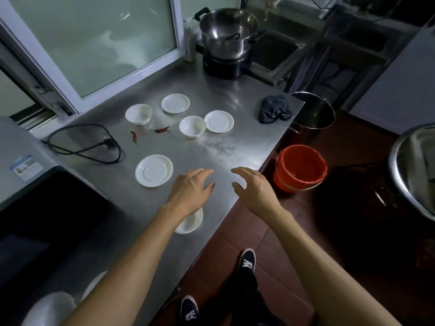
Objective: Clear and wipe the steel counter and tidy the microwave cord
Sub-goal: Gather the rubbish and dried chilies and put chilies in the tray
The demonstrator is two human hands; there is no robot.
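Observation:
The steel counter (247, 137) carries three white saucers (154, 170), (175, 103), (219, 121) and two white bowls (138, 114), (192, 126). A third bowl (191, 222) lies partly under my left wrist. Two red chillies (161, 130), (134, 136) lie between the bowls. A dark grey cloth (274, 109) sits crumpled at the counter's right edge. The black microwave cord (94, 147) loops loose beside the microwave (35, 208). My left hand (190, 191) and my right hand (254, 187) hover open over the counter's near edge, holding nothing.
A steel pot on a black cooker (227, 38) stands at the back. On the floor to the right stand a red bucket (300, 169) and a tall steel pot (313, 114). A large steel basin (414, 165) is at far right. A window (94, 43) borders the counter's left.

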